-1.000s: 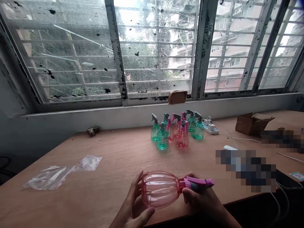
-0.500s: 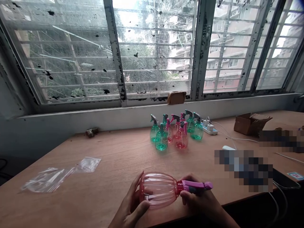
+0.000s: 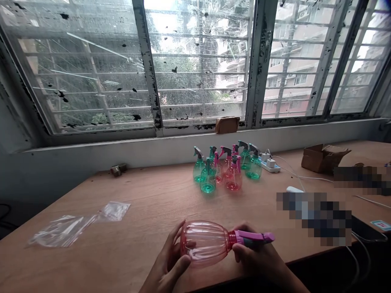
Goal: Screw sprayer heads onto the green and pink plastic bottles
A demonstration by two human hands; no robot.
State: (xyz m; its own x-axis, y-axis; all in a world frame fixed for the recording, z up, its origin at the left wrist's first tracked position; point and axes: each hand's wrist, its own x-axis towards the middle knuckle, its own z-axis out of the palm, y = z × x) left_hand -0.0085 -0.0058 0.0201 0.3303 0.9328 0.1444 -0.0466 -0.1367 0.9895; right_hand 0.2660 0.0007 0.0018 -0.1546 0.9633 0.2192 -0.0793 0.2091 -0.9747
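A clear pink spray bottle (image 3: 207,242) lies on its side in the air above the near table edge, its base to the left and its pink and dark trigger head (image 3: 255,238) to the right. Around the base end curve the fingers and thumb of my left hand (image 3: 171,256). My right hand (image 3: 252,252) grips the neck just below the trigger head, thumb on the near side; its other fingers are partly hidden behind the bottle. Beyond, a group of several green spray bottles (image 3: 208,179) and pink spray bottles (image 3: 233,179) stands upright.
Crumpled clear plastic bags (image 3: 65,231) lie at the left. A white power strip (image 3: 271,166) with cables and an open cardboard box (image 3: 320,158) sit at the back right. A brown block (image 3: 227,125) rests on the sill; a small metal object (image 3: 118,169) lies far left.
Almost nothing differs. Both hands keep the same hold on the pink bottle, which appears shifted very slightly to the right.
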